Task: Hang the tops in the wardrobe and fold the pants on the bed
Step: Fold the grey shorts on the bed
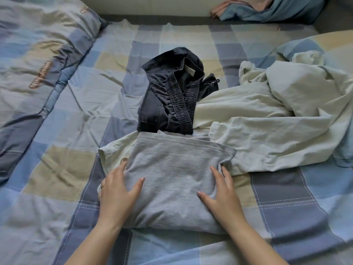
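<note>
A grey garment (172, 175), folded into a thick rectangle, lies on the checked bedsheet (66, 169) near me. My left hand (118, 190) rests flat on its left side, fingers spread. My right hand (219, 190) lies flat on its right side, fingertips at the bunched right corner. Under the grey piece lies a pale cream garment (257, 134), spreading crumpled to the right. Just beyond them sits a folded dark navy pair of pants (168, 96) with an elastic waistband facing up.
A rolled checked quilt (34, 69) runs along the left of the bed. At the far right corner lies a heap of blue and pink cloth (267, 10) against a pale headboard (152, 4). A checked pillow (315, 44) sits at the right.
</note>
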